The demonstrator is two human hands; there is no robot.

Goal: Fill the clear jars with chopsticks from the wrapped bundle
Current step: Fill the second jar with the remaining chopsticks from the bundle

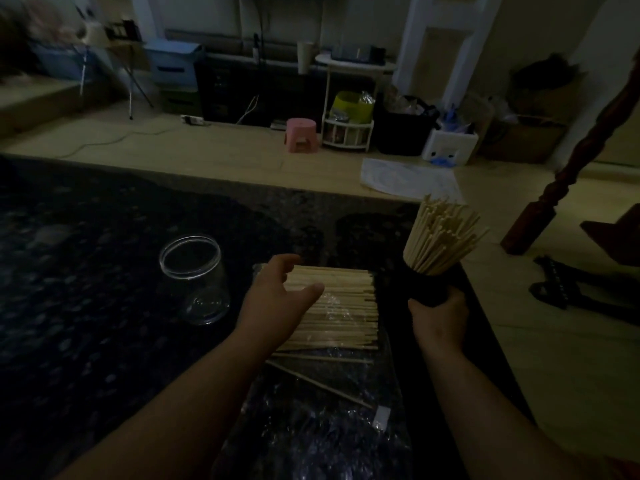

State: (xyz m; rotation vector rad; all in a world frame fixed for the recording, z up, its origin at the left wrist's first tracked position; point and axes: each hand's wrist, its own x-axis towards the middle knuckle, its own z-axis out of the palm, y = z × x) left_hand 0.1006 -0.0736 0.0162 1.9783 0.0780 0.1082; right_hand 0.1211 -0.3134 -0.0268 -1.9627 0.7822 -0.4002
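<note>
Head view, dim light: the left grip point(277, 299) is apart, fingers and thumb loosely spread above the near-left end of the bundle of chopsticks point(343, 306); whether it touches them cannot be told. That bundle lies flat on opened plastic wrap point(311, 427) on the dark tabletop point(86, 271), with two loose chopsticks point(318, 382) just in front of it. An empty clear jar point(194, 278) stands upright to the left of the bundle. The right grip point(438, 317) is clamped round the base of a filled jar point(427, 287), upright near the tabletop's right edge, its chopsticks fanning out above.
</note>
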